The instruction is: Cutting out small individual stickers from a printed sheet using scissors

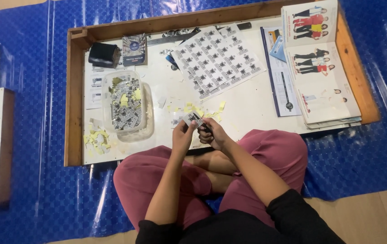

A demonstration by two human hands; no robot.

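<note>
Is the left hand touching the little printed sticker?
Touching. The head view shows the left hand pinching the lower left edge of the small sticker with its fingers, with no gap between them.

**Labels and printed sheets around the clear tub**

A clear plastic tub [125, 101] holds cut black-and-white labels. Right of it lies a white label sheet [218, 58]; behind it, a small dark booklet [134, 49]. Far right, white catalogues [322, 68] are stacked. Nearer, both hands pinch one label [193, 118].

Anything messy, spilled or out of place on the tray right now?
Yellow paper scraps lie scattered at the wooden tray's near-left corner, more just beyond the hands. The sticker sheet lies askew. Left hand and right hand hold a small sticker.
</note>
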